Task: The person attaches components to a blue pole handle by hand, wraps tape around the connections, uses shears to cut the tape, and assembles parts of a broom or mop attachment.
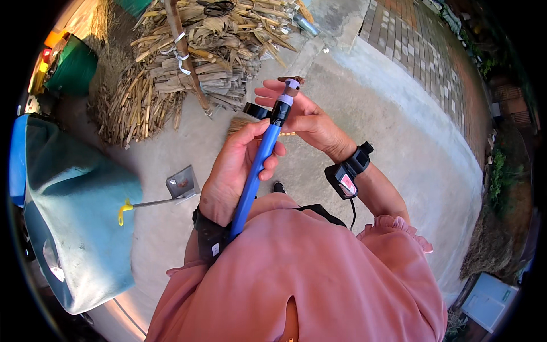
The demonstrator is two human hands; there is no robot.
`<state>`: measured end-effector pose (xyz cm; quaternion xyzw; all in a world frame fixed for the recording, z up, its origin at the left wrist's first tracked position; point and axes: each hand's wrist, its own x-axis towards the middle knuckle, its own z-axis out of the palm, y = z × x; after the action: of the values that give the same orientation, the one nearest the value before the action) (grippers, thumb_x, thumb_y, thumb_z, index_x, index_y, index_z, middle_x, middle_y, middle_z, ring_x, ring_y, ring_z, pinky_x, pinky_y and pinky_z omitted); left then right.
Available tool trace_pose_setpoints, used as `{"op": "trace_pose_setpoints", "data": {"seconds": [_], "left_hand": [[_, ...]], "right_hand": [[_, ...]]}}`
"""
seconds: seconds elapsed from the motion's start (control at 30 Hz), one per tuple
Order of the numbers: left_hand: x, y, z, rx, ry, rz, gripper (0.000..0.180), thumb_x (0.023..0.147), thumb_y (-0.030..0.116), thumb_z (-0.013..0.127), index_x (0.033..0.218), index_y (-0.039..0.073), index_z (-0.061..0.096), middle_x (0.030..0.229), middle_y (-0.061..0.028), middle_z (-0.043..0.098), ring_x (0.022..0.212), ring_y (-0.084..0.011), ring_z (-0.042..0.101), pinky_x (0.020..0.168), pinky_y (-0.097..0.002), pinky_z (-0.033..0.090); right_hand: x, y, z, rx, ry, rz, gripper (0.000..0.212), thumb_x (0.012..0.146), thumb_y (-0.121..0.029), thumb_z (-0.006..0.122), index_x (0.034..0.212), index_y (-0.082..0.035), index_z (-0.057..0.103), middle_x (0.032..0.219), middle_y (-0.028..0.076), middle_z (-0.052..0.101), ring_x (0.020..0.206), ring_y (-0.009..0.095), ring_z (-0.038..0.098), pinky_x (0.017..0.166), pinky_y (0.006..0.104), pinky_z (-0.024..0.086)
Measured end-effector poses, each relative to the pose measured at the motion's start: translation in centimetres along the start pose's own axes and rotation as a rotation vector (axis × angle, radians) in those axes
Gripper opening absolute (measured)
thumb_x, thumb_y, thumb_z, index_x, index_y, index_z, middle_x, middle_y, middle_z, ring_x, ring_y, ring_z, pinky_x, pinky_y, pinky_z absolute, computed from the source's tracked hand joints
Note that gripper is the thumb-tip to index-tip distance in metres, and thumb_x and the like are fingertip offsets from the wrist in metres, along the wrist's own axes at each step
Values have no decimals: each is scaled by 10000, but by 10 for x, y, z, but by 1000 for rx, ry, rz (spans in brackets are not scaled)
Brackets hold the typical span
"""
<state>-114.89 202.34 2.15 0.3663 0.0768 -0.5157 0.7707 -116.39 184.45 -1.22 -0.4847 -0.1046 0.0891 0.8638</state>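
A blue pole [257, 166] slants up from near my left forearm, with black wrapping [279, 114] near its upper part. Its top end is a lavender and brown fitting [290, 90]. Around the blue shaft my left hand [228, 174] is closed, thumb lying along it toward the black wrapping. My right hand [316, 124] is beside the top end, its fingers stretched out behind the fitting and its thumb close to the black part. Some tan bristles [236, 124] and a black cylindrical piece [257, 110] show just beyond my left hand; how they join the pole is hidden.
A pile of dry stalks [188, 74] lies ahead, a wooden pole [185, 54] leaning across it. At left stand a draped green-blue cover [85, 222] and a grey dustpan [181, 181] with a yellow hooked handle end [124, 212]. Brick paving [410, 51] borders the concrete.
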Motion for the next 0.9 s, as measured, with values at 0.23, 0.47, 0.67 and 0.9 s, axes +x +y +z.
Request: {"op": "trace_pose_setpoints", "data": {"seconds": [0.23,0.47,0.67,0.9], "left_hand": [[-8,4,-4,-29,37,23,313,903,352,498,862,47,549,665,-87,594,439,-113,499,334,-222,353],[-15,1,-2,-44,-15,-6,331,909,379,478,883,58,553,670,-92,602,422,-115,490,338,-230,349],[-20,3,-14,-70,-152,2,332,900,352,479,915,30,557,659,-80,581,433,-115,468,370,-230,345],[-28,5,-22,-20,-235,-4,349,890,312,501,1014,-9,560,720,-75,587,479,-101,476,400,-218,354]], "right_hand": [[10,8,-7,67,-141,193,604,693,-135,660,1256,-23,471,1335,176,426,1237,272,413,1031,402,324],[22,-2,-3,-60,-321,149,631,662,-79,593,1273,-19,450,1254,121,494,1113,206,488,974,343,379],[12,-5,-6,-70,-218,330,689,609,-190,697,1228,7,468,1150,128,531,1090,218,497,975,337,349],[1,-6,0,-30,-243,244,472,706,-91,626,1155,-29,494,1017,78,581,926,151,549,658,256,447]]}}
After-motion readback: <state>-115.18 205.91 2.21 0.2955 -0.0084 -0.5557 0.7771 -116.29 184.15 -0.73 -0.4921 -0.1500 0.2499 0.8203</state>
